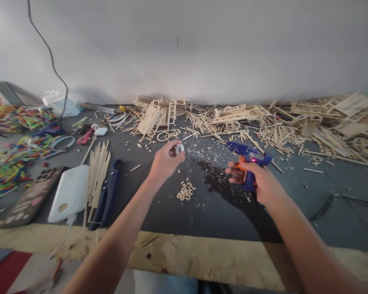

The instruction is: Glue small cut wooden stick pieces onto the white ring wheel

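My left hand is closed, pinching a small white ring-shaped piece between thumb and fingers above the dark tabletop. A blue hot glue gun with an orange trigger is gripped in my right hand. Its nozzle points left, towards the white piece but apart from it, and a small red light glows on its body. Below and between my hands lies a little pile of short cut wooden stick pieces. White glue shreds are scattered near the nozzle.
Wooden stick models and loose sticks line the back wall. On the left lie blue cutters, a stick bundle, a white power bank, a phone and colourful pipe cleaners. A black cable hangs at left.
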`<move>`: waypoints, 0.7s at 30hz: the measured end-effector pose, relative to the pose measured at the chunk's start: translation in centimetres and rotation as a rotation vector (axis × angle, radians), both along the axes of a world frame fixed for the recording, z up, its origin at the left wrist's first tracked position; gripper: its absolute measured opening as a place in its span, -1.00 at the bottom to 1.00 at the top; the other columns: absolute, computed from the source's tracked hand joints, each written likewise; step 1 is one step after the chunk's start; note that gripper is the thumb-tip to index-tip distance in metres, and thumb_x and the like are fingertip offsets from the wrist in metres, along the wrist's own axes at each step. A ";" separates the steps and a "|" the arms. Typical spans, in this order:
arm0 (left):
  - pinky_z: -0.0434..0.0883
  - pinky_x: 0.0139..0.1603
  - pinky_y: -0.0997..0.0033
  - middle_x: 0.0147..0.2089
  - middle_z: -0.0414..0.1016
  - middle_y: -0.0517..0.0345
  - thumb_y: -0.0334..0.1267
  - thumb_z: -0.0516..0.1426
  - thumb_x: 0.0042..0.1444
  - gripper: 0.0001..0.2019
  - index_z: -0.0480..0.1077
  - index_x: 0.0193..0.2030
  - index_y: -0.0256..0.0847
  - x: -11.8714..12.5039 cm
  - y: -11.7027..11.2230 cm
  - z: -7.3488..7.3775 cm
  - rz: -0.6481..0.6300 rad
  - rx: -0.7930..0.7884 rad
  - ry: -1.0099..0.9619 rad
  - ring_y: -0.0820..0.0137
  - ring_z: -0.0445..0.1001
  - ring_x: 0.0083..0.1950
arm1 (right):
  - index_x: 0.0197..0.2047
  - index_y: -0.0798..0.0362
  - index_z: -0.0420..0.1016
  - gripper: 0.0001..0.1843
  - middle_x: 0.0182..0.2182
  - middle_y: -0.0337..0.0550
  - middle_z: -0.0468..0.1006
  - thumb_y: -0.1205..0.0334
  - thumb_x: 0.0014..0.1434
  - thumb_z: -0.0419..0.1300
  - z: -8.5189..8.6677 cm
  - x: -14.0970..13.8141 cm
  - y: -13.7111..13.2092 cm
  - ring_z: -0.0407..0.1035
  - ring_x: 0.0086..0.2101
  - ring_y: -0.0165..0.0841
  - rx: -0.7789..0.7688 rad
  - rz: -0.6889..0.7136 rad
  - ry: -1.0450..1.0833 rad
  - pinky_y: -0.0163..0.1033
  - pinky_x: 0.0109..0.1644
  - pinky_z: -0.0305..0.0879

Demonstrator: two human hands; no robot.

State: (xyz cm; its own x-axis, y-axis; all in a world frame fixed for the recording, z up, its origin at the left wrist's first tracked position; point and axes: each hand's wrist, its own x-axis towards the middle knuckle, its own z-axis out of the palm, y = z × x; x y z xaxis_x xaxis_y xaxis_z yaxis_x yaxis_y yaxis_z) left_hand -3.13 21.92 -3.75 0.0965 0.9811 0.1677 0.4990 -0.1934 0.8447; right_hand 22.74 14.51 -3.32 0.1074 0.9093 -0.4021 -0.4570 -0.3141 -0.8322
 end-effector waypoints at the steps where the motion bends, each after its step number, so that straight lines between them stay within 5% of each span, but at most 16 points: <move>1: 0.46 -0.27 0.38 -0.17 0.52 0.04 -0.20 0.16 0.05 -0.64 0.41 0.03 -0.15 0.5 -1.0 -0.4 -0.051 -0.001 -0.078 0.37 0.51 -0.26 | -0.33 0.03 0.48 -0.82 -0.38 -0.18 0.61 0.31 -0.09 0.31 -0.1 -0.3 -0.1 0.54 -0.36 -0.26 0.017 0.011 -0.008 -0.24 -0.40 0.52; 6: 0.49 -0.07 0.37 -0.05 0.50 -0.02 -0.27 0.19 0.03 -0.62 0.37 0.04 -0.21 2.5 -5.3 -1.7 -0.147 0.063 -0.317 0.38 0.53 -0.14 | -0.35 0.04 0.48 -0.74 -0.40 -0.23 0.58 0.23 -0.15 0.41 -0.7 -2.0 -0.8 0.50 -0.38 -0.34 0.089 0.096 -0.097 -0.27 -0.31 0.47; 10: 0.49 -0.01 0.34 -0.01 0.49 -0.04 -0.31 0.19 0.03 -0.63 0.36 0.02 -0.22 3.1 -7.2 -1.5 -0.193 0.183 -0.259 0.36 0.52 -0.09 | -0.42 0.04 0.48 -0.73 -0.40 -0.27 0.54 0.22 -0.21 0.45 -0.9 -3.7 -1.5 0.41 -0.46 -0.43 0.132 0.159 -0.143 -0.31 -0.38 0.39; 15: 0.50 -0.01 0.30 -0.02 0.52 -0.01 -0.33 0.20 0.04 -0.64 0.35 0.02 -0.18 3.3 -7.8 -1.0 -0.199 0.335 -0.068 0.33 0.54 -0.08 | -0.44 0.04 0.53 -0.76 -0.52 -0.28 0.49 0.16 -0.21 0.43 -0.4 -5.6 -2.1 0.35 -0.53 -0.44 0.132 0.242 -0.188 -0.27 -0.39 0.37; 21: 0.50 -0.01 0.33 0.03 0.52 -0.02 -0.32 0.11 0.18 -0.70 0.36 0.06 -0.17 3.2 -7.4 -1.1 -0.290 0.336 -0.056 0.34 0.53 -0.01 | -0.47 0.02 0.49 -0.77 -0.52 -0.27 0.49 0.15 -0.19 0.41 -0.3 -5.9 -2.2 0.39 -0.48 -0.38 0.156 0.165 -0.230 -0.20 -0.29 0.44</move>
